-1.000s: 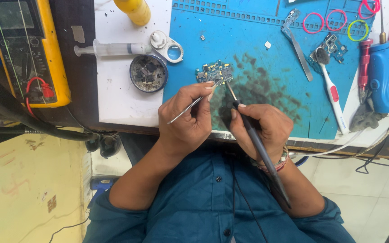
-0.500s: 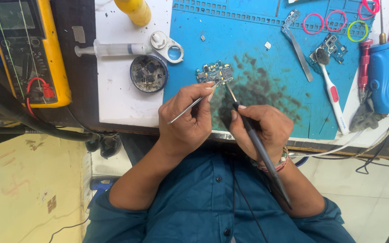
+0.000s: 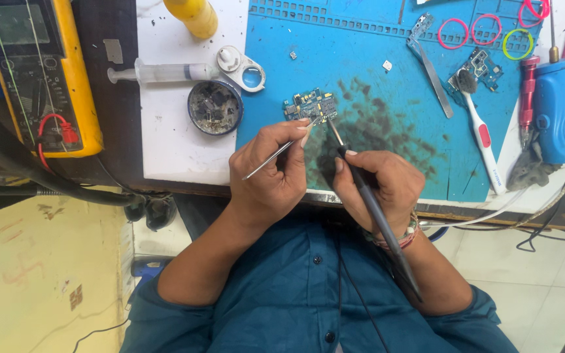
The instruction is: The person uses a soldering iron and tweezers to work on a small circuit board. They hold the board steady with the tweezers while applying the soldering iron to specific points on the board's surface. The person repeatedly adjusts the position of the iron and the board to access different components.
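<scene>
From the head camera, the left hand (image 3: 274, 171) is pinching thin metal tweezers (image 3: 280, 150) between closed fingers, their tips touching the small blue circuit board (image 3: 310, 106) lying on the blue work mat (image 3: 361, 65). The right hand (image 3: 379, 183) is gripping a dark soldering iron (image 3: 367, 196) like a pen, fingers clamped tight, its tip resting at the board's right edge. A round tin (image 3: 214, 107) is sitting just left of the board, with a syringe (image 3: 161, 70) and yellow bottle (image 3: 193, 16) beyond. A toothbrush (image 3: 479, 127) and blue tool (image 3: 556, 108) are lying well apart on the right; a yellow multimeter (image 3: 34, 75) is sitting far left.
</scene>
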